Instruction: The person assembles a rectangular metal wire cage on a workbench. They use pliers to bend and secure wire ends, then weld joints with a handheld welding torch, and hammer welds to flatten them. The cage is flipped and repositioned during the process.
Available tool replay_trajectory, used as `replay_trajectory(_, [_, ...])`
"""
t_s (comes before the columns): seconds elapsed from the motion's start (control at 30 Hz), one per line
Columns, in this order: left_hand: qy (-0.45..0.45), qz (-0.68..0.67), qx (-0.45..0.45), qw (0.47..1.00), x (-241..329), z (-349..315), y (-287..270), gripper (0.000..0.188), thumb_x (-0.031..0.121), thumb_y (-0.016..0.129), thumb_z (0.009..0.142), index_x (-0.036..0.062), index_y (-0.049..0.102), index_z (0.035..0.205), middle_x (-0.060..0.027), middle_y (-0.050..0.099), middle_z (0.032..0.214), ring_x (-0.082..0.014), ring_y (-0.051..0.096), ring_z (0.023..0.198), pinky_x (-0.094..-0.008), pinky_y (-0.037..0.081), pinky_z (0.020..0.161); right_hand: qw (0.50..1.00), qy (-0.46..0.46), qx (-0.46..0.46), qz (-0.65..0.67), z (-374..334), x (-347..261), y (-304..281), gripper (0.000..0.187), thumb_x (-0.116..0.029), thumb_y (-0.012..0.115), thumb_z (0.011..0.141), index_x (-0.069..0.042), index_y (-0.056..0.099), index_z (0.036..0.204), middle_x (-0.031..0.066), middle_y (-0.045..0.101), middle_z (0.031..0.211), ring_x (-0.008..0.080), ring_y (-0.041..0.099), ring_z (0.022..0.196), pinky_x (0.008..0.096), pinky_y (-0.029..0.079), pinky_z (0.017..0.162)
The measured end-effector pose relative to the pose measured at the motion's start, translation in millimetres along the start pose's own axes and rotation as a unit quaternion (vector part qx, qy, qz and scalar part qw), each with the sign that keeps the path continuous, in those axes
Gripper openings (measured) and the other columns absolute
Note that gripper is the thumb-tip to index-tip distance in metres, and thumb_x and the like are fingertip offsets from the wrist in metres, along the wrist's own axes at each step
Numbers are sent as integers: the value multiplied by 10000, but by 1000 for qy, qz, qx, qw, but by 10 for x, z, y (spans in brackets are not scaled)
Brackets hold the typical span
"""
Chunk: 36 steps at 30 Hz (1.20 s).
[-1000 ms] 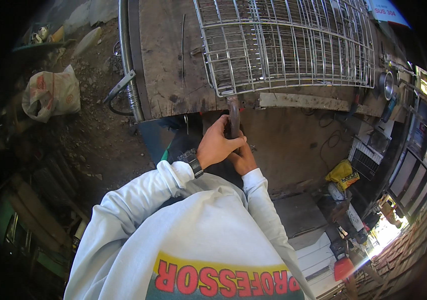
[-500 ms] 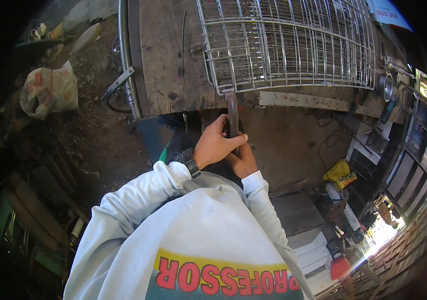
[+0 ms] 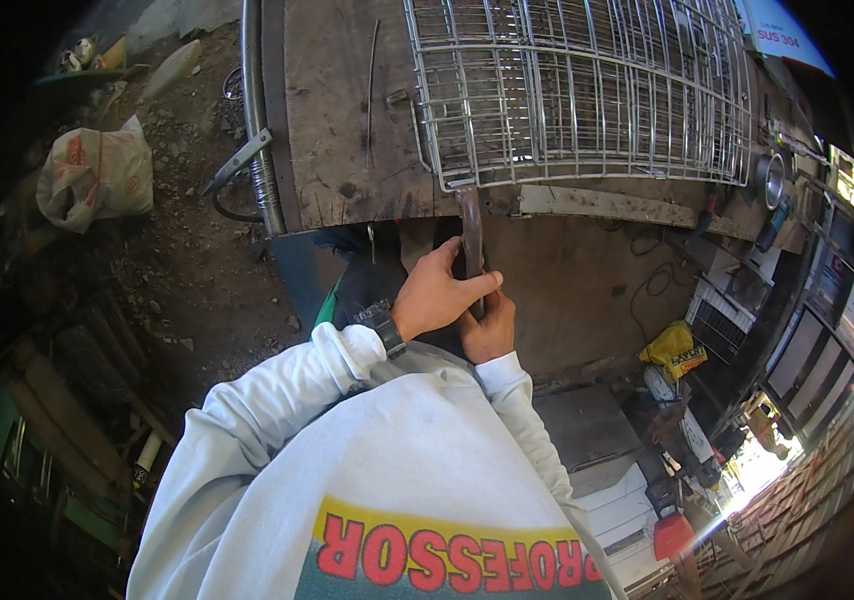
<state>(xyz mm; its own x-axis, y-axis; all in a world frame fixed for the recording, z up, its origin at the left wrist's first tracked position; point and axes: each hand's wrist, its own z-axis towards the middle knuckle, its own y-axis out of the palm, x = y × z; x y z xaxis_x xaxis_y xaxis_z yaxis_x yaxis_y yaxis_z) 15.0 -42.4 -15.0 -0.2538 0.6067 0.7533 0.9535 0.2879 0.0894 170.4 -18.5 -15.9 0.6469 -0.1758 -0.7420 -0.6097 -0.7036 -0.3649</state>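
Note:
A rusty brown bar, which looks like the frame of a C-clamp [image 3: 471,215], hooks over the wooden table's front edge, beside the near left corner of a stack of silvery wire racks [image 3: 587,95]. My left hand [image 3: 435,298] closes around the clamp from the left, thumb stretched across its lower part. Just below and to the right, my right hand [image 3: 492,330] is closed at the clamp's lower end. Its fingertips, and that end of the clamp, are hidden behind my left hand and in shadow.
The wooden table [image 3: 332,150] carries a thin rod [image 3: 374,85] and a round metal ring [image 3: 770,178]. A metal pipe [image 3: 254,110] runs along its left side. White plastic bag [image 3: 97,175] on the ground at left; yellow bag [image 3: 672,348] at right.
Both hands stay at the clamp. My right hand has shifted slightly, with its knuckles turned a little more into sight. The whole view has moved a touch.

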Motion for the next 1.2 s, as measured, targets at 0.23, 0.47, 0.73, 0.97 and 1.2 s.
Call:
replay_trajectory(0.23, [-7, 5, 7, 1000, 16, -12, 15, 478, 367, 784, 821, -22, 648, 1063, -154, 726, 903, -252, 709, 796, -378, 547, 756, 994, -1, -38, 103, -45, 97, -39, 686, -253, 752, 888, -11, 503, 1480, 165, 668, 1307, 284, 637, 1203, 376, 458, 1036])
replay_trajectory(0.47, [-66, -35, 43, 996, -8, 2, 210, 400, 312, 759, 845, 11, 570, 1028, -138, 670, 824, -276, 680, 754, -405, 524, 701, 862, 151, -221, 431, -218, 763, -356, 777, -388, 793, 877, 16, 502, 1474, 114, 677, 1251, 226, 645, 1081, 367, 477, 1006])
replay_trajectory(0.73, [-92, -38, 75, 992, -92, 69, 312, 296, 204, 690, 870, 26, 525, 1041, -144, 658, 865, -306, 656, 805, -423, 508, 740, 940, 109, -171, 274, -116, 992, -302, 508, -111, 680, 930, -13, 574, 1417, 134, 704, 1261, 256, 682, 1105, 362, 503, 976])
replay_trajectory(0.97, [-62, -103, 155, 981, -150, 158, 476, 238, 51, 611, 867, 33, 522, 1087, -133, 683, 1002, -268, 686, 939, -388, 527, 826, 998, 30, -60, -7, -53, 492, -133, 384, -12, 604, 927, -65, 658, 1304, 200, 711, 1210, 336, 708, 1070, 402, 543, 905])
replay_trajectory(1.2, [-79, -126, 162, 976, -120, 146, 500, 312, 2, 594, 847, 31, 548, 1155, -121, 684, 1133, -256, 648, 1082, -359, 499, 943, 994, -27, -44, -101, 166, 777, -115, 321, -54, 619, 922, -102, 694, 1231, 177, 706, 1193, 396, 669, 1071, 424, 552, 900])
